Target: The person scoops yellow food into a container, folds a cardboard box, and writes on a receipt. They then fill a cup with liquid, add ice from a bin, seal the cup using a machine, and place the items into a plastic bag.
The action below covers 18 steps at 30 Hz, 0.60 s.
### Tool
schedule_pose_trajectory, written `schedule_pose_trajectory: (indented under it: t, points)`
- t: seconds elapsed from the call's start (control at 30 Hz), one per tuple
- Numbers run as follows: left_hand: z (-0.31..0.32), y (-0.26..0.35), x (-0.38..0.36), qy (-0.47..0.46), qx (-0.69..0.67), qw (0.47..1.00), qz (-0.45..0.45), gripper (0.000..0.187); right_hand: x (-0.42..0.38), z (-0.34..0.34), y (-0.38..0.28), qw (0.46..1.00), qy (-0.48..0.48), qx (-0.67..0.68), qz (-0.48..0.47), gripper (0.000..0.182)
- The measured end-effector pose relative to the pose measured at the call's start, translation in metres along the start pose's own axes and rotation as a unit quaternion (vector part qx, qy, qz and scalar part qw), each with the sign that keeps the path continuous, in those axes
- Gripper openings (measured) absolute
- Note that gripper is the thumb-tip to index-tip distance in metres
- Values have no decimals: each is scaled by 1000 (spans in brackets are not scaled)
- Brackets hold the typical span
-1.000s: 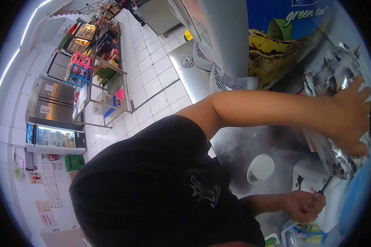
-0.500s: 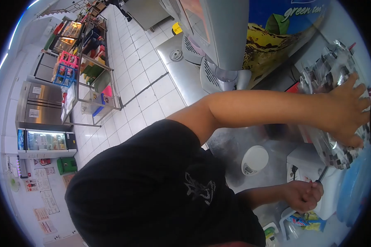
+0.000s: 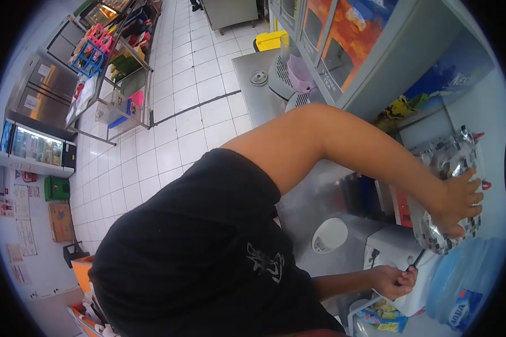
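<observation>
My left hand lies spread on a clear plastic pack with a black, white and silver checked pattern, at the right by the wall. Below it, my right hand is closed around the dark handle of a thin tool. The tool points up toward the pack's lower edge; its tip is too small to make out. Beside my right hand is a white appliance, and a blue water bottle stands to the right.
A round white scale sits on the metal counter. A drink dispenser rises above my left arm, with a lilac jug near it. Yellow and blue packets lie low right. Shelving stands across the tiled floor.
The view has shifted, showing more of the dispenser and the water bottle. My left hand remains spread on the pack, and my right hand still holds the tool, its shaft more visible.
</observation>
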<state>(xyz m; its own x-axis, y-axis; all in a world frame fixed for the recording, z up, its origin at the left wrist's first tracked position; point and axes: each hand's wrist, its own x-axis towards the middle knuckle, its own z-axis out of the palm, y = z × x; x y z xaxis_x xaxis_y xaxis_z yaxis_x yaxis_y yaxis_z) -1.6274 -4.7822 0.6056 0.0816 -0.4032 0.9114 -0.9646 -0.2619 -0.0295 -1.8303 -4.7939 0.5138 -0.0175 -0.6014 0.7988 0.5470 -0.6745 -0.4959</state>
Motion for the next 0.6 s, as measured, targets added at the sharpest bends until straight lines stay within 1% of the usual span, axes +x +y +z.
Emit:
schedule_pose_trajectory:
  t: [0.13, 0.17, 0.23, 0.3, 0.37, 0.43, 0.47, 0.6]
  points:
    - [2, -1, -1, 0, 15, 1000, 3, 78, -2, 2, -1, 1000, 13, 4, 10, 39]
    - [0, -1, -1, -11, 7, 1000, 0, 77, -2, 3, -1, 1000, 14, 2, 13, 39]
    - [-3, -1, 0, -23, -6, 1000, -6, 77, 0, 3, -1, 999, -4, -35, -18, 39]
    - [-7, -2, 0, -39, -50, 998, -23, 77, -1, 2, -2, 999, -3, -37, -17, 40]
    - [-16, 2, 0, -56, -37, 997, -35, 76, -1, 3, 0, 999, -1, -42, -19, 40]
    - [-22, 5, 1, -64, -36, 995, -60, 75, 0, 2, 3, 1000, 16, -12, -10, 41]
    - [-26, 6, 1, -68, -27, 995, -63, 74, 0, 3, 3, 1000, 13, -18, -22, 41]
    - [-25, 4, 1, -65, -23, 996, -54, 73, 0, 3, 1, 1000, 9, -22, -11, 39]
